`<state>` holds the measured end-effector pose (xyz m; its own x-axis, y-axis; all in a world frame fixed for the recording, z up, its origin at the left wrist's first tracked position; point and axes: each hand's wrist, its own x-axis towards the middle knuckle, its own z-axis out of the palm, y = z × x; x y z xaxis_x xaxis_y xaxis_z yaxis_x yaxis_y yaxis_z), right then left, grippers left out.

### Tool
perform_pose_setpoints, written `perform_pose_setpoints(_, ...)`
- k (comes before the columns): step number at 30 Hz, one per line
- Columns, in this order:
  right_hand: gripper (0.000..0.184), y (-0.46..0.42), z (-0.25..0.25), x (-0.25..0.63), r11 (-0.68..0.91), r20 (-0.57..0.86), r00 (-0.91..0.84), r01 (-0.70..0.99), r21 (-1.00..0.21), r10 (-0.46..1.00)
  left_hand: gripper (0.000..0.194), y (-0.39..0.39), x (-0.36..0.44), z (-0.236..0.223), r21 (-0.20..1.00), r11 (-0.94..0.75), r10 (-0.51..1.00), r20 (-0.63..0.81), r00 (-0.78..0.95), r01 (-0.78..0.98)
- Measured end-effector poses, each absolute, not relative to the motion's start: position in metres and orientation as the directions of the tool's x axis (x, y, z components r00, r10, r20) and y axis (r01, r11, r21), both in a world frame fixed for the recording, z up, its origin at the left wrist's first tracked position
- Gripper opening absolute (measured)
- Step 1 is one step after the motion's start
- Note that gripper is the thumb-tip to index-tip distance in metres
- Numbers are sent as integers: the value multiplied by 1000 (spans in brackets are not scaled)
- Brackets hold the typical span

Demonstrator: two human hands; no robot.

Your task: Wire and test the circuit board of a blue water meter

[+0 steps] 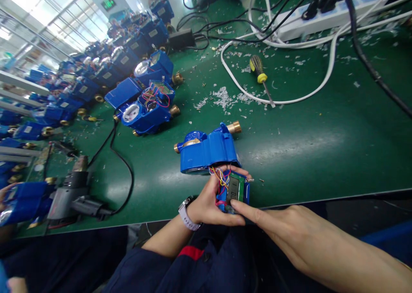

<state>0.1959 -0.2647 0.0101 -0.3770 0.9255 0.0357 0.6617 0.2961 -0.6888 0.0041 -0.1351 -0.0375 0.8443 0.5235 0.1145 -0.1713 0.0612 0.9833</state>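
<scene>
My left hand, a watch on its wrist, is closed round a green circuit board with a small LCD screen in a blue housing. Digits show on the screen. Yellow, red and other thin wires run from the board toward a blue water meter with brass pipe ends, lying on its side just beyond. My right hand reaches in from the right, its index finger stretched out and its tip at the screen's lower edge. It holds nothing that I can see; its other fingers are largely hidden.
More water meters crowd the left of the green bench. A heat gun stands at left, beside another person's hand. A yellow-black screwdriver, plastic scraps, cables and a power strip lie farther back.
</scene>
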Motion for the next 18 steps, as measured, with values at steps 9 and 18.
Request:
perform_pose_setpoints(9,65,-256,9,180,196,37,-347,437,-878,937,87,-138,4,-35,964,120,505,145,851,-236)
perform_pose_setpoints(18,52,-241,18,171,112,5,-278,369,-923,961,75,-152,-13,-33,988,-147,647,137,750,-53)
